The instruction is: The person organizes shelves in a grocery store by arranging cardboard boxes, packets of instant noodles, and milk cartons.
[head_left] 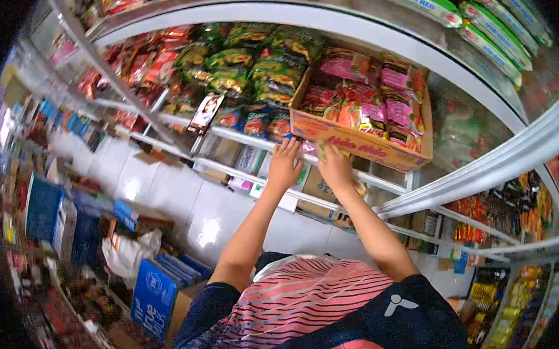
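Note:
An open cardboard box [360, 141] filled with pink and red noodle packets [403, 106] sits on a glass-sided shelf. My left hand [285, 163] lies at the shelf's front edge, left of the box, its fingers spread and holding nothing. Just below the box's front wall is my right hand [333, 165], its fingers bent around something yellowish too small to make out. Green noodle packets [228, 72] are stacked to the left of the box, with blue and orange packets [257, 121] in front of them.
A phone or small picture card [206, 113] rests at the shelf's front edge. Long white-and-green packages [409, 0] lie on the upper shelf. A white metal frame [471, 169] crosses the right side. Blue cartons [152, 297] and a white plastic bag [131, 252] stand at the lower left.

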The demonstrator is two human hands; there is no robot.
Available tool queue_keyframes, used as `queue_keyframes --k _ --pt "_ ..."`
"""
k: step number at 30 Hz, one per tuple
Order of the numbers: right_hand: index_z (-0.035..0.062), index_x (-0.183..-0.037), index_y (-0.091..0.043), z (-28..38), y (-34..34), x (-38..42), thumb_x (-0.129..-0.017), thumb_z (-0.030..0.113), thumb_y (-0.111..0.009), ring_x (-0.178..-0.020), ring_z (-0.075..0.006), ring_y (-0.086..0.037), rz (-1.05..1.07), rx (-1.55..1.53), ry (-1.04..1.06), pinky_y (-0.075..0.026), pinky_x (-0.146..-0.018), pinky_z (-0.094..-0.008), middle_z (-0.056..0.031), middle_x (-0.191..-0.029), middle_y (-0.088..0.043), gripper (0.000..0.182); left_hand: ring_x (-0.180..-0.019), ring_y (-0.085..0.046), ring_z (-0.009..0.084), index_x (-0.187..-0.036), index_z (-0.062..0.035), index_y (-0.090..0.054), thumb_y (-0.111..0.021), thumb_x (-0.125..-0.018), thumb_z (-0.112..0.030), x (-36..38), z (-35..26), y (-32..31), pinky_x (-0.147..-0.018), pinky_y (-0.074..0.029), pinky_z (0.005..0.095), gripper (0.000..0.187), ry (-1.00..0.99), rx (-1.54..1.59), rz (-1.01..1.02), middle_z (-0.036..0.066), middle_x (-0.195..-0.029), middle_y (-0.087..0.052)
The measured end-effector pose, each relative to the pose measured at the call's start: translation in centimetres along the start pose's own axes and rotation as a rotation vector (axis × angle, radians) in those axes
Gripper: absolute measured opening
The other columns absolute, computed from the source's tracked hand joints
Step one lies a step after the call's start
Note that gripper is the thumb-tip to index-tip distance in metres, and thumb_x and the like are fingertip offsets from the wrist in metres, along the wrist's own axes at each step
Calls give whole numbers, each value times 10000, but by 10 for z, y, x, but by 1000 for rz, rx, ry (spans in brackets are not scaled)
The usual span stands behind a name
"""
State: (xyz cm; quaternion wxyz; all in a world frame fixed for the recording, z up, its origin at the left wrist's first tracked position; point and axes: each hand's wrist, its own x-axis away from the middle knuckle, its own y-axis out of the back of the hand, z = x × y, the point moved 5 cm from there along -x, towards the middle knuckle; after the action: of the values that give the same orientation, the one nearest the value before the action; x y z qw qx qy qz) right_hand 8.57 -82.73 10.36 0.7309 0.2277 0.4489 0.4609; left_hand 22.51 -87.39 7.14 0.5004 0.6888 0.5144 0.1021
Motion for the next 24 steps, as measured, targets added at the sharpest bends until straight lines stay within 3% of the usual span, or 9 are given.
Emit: queue_keyframes --k 5,9,12,15,16,17,19,22,24 --pt "53 -990 -546 13 -12 -11 -697 130 -588 -819 -352 -569 188 37 107 -471 -682 -424 -151 -958 -577 306 -1190 -389 278 -1138 -32 -505 -583 -712 -162 -1 0 3 -1016 -252 447 452 16 -22 -63 116 -1253 -459" --pt "145 -992 -585 -46 48 19 -735 167 -564 -761 -345 -589 94 -2 -49 -471 -648 -439 -163 -874 -609 259 -1197 -384 272 -1182 -60 -487 -590 -703 -150 -4 -1 2 -1022 -246 442 498 75 19 -63 118 -1238 -473" --pt "104 -980 -565 -59 82 34 -749 195 -561 -781 -361 -579 131 132 -208 -460 -668 -452 -171 -839 -607 247 -1202 -375 277 -1188 -60 -481 -589 -701 -182 -4 -2 3 -1027 -230 448 514 96 30 -41 119 -1214 -494" --pt "78 -996 -540 -37 55 23 -745 171 -546 -788 -356 -580 247 193 -224 -464 -683 -441 -189 -845 -599 268 -1125 -447 276 -1081 -36 -547 -581 -705 -262 -7 0 14 -971 -320 424 440 31 -2 -144 128 -1151 -533" --pt "81 -1014 -526 -30 36 14 -752 163 -527 -772 -355 -585 326 230 -218 -469 -677 -444 -192 -847 -597 275 -1071 -480 286 -1077 -55 -552 -583 -702 -265 -12 9 12 -918 -364 416 430 101 35 -23 140 -1093 -554" --pt "72 -1026 -512 -26 8 8 -767 140 -481 -721 -355 -596 57 193 37 -474 -638 -455 -181 -863 -597 269 -1016 -513 296 -1072 -75 -557 -584 -699 -269 -19 17 11 -865 -409 408 421 172 74 97 151 -1036 -574" --pt "48 -936 -514 12 -21 -13 -788 144 -449 -663 -356 -601 108 199 94 -474 -602 -467 -169 -848 -597 188 -923 -548 310 -1068 -103 -561 -578 -701 -259 -35 36 18 -778 -445 407 399 222 -24 157 166 -940 -588" --pt "45 -891 -511 28 -32 -24 -791 148 -446 -661 -352 -607 164 205 133 -477 -600 -468 -166 -843 -597 158 -1077 -466 339 -1186 -204 -504 -556 -740 -316 -49 46 12 -879 -382 427 462 192 63 -7 180 -1112 -529" --pt "44 -874 -509 21 -29 -21 -784 141 -460 -672 -338 -615 163 204 151 -488 -593 -452 -159 -799 -607 141 -1267 -240 357 -1280 -273 -408 -465 -820 -380 -44 57 -14 -995 -210 494 476 119 -424 180 151 -1364 -303"
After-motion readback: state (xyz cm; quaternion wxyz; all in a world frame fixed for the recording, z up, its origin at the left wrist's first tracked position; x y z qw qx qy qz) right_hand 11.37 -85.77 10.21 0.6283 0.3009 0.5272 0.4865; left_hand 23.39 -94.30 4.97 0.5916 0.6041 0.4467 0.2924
